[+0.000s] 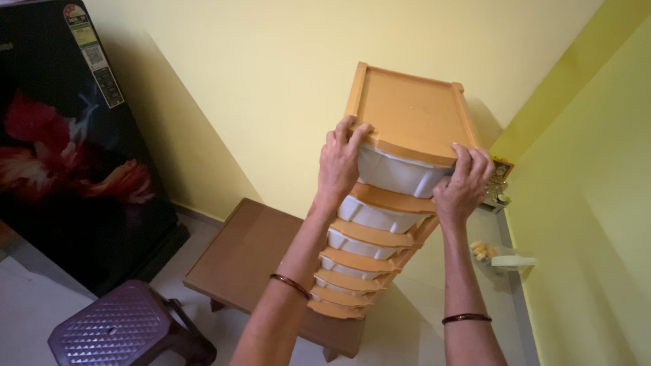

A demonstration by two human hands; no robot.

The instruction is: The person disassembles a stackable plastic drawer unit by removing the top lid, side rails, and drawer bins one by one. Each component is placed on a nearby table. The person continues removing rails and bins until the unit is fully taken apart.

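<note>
- Nearest the camera, two bare forearms rise from the bottom edge of the frame, each with a dark bangle at the wrist.
- The left hand (339,166) is closed on the left front corner of the top of an orange drawer tower (407,115), its fingers (352,132) curled over the rim.
- The right hand (462,184) is clamped on the right front corner, fingers hooked over the same rim.
- The tower is seen in the centre of the frame, tilted, its top panel turned toward the camera; whether its base rests on anything cannot be told.
- White drawers (397,173) with orange fronts run down its face toward lower centre.
- A brown tabletop (251,251) lies below and to the left; a purple stool (115,329) stands at lower left.
- A dark refrigerator (61,156) with a red flower pattern fills the upper left.
- A small shelf (505,261) with odds and ends is fixed to the yellow wall at right.
- Judged risk: with the tower tilted, the drawers could slide out, since only the top rim is gripped and nothing visible holds them shut.
- The rim could also slip from the fingers, and the tower might strike the tabletop.
</note>
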